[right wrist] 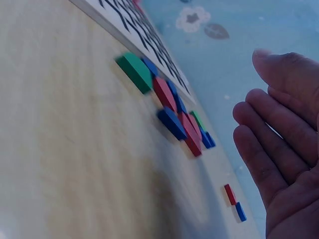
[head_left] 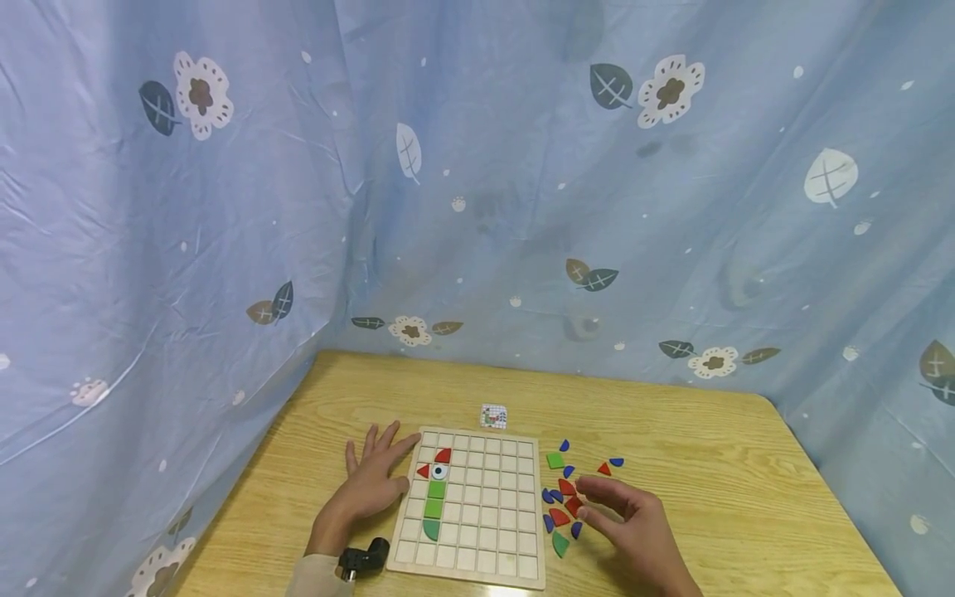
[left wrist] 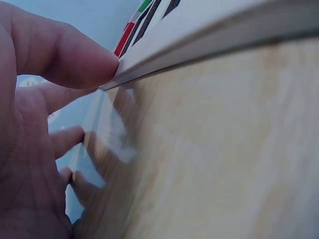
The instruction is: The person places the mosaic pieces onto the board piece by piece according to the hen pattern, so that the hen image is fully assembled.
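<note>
A pale wooden grid board [head_left: 487, 537] lies on the table. In its left columns sit a red quarter piece [head_left: 443, 455], a red triangle [head_left: 424, 471], a white eye piece [head_left: 439, 472], two green squares [head_left: 435, 508] and a dark green quarter piece [head_left: 431, 529]. My left hand [head_left: 369, 491] rests at the board's left edge, fingers spread; its thumb touches the rim [left wrist: 164, 59] in the left wrist view. Over the loose pieces to the right hovers my right hand [head_left: 643, 526], fingers relaxed, nothing held. Nearest to its fingertips is a red square [head_left: 573, 506].
Loose blue half-rounds [head_left: 616, 462], red quarter pieces [head_left: 559, 517], a red triangle [head_left: 604, 469], a green square [head_left: 555, 460] and a green quarter piece [head_left: 560, 544] lie right of the board. Behind it is a small pattern card [head_left: 494, 416]. A blue curtain [head_left: 477, 207] surrounds the table.
</note>
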Demonstrator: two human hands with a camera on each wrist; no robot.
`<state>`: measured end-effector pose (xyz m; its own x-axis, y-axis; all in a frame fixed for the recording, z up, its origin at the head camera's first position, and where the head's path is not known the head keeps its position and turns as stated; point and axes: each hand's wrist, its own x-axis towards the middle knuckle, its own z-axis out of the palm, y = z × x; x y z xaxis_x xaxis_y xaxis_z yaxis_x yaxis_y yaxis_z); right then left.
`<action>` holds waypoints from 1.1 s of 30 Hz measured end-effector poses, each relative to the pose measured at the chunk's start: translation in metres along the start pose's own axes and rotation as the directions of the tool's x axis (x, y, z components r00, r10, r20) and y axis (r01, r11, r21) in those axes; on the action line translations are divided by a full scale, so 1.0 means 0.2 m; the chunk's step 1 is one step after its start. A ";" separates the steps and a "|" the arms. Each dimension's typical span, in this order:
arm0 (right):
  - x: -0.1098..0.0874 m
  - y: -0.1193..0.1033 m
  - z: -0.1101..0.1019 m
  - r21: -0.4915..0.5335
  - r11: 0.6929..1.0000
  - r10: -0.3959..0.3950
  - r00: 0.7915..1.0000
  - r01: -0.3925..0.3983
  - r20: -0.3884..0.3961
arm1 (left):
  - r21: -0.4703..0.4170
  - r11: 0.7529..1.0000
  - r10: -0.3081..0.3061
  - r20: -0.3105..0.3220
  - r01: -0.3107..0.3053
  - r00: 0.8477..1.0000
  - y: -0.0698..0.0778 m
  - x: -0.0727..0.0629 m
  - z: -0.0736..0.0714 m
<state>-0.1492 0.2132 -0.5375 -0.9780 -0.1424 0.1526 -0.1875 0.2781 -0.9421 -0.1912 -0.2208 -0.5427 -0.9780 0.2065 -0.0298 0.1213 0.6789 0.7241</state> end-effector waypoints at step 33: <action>0.42 0.09 0.03 -0.321 0.940 -0.068 0.984 0.118 0.164 | -0.014 1.000 0.004 -0.005 -0.004 1.000 -0.01 0.00 0.00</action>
<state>-0.2346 0.2000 -0.5427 -0.9347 -0.3147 0.1652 -0.3213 0.5494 -0.7713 -0.1917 -0.2216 -0.5447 -0.9784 0.2054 -0.0236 0.1226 0.6684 0.7336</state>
